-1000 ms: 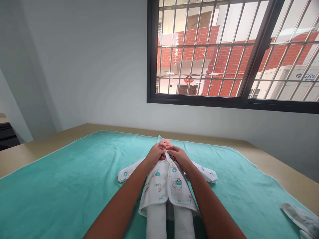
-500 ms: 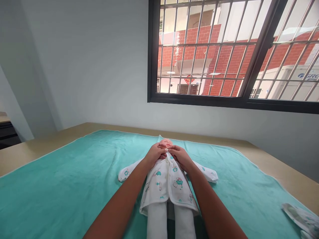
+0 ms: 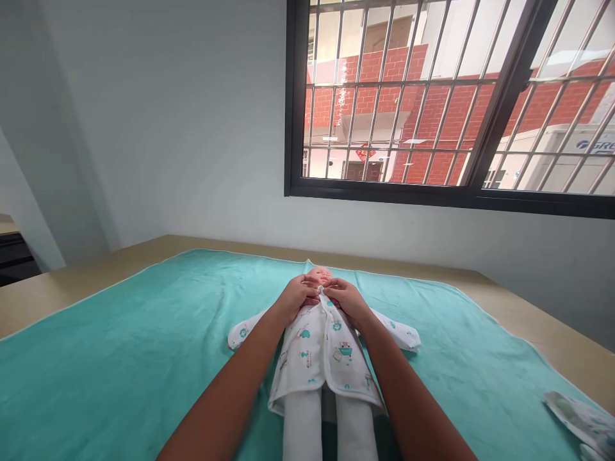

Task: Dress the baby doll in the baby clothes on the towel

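Note:
A baby doll (image 3: pixel 321 274) lies on its back, head toward the wall, dressed in a white printed baby jacket (image 3: pixel 307 346). Its sleeves stretch out to both sides, and white trousers (image 3: pixel 302 426) cover the legs. At the doll's neck, my left hand (image 3: pixel 298 298) pinches the left side of the jacket's collar. My right hand (image 3: pixel 348 299) grips the collar's other side, close to the left fingertips. The jacket's two front edges meet down the middle and part at the hem. What lies between the fingertips is too small to make out.
A turquoise blanket (image 3: pixel 144 346) is spread over the wooden table (image 3: pixel 562 342) beneath the doll. Another folded printed cloth (image 3: pixel 583 419) lies at the right front edge. Behind the table stand a pale wall (image 3: pixel 192 141) and a barred window (image 3: pixel 432 198).
Both hands stay at the collar. The left fingers have shifted very slightly away from the collar's middle; the doll and jacket look the same.

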`<state>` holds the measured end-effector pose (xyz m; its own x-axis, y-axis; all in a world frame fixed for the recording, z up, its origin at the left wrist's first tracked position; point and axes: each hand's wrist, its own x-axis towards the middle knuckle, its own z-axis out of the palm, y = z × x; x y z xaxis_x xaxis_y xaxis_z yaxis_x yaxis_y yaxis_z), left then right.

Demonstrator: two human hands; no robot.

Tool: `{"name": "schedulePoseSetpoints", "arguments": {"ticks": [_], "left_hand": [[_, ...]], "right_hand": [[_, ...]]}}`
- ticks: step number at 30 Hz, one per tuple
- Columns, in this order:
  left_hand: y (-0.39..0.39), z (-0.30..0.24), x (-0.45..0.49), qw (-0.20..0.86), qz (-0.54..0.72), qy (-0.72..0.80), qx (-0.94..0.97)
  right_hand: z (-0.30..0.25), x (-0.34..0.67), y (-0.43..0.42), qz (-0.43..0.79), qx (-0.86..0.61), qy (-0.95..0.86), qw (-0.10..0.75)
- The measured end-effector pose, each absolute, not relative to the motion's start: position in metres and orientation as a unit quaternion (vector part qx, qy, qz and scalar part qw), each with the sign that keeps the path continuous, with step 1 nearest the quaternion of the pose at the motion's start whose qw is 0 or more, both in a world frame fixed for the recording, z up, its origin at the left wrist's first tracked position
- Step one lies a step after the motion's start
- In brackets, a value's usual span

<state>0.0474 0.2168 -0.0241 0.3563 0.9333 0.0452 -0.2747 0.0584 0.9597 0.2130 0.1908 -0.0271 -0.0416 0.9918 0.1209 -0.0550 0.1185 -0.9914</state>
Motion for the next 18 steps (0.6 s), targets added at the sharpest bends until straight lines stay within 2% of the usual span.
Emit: {"name": "schedulePoseSetpoints", "arguments": {"ticks": [18], "left_hand": [[0.2142, -0.025, 0.0541, 0.593, 0.49, 0.354, 0.532]], "right_hand": [[-0.0209, 0.2071, 0.1884, 0.453, -0.502, -0.519, 0.523]]}}
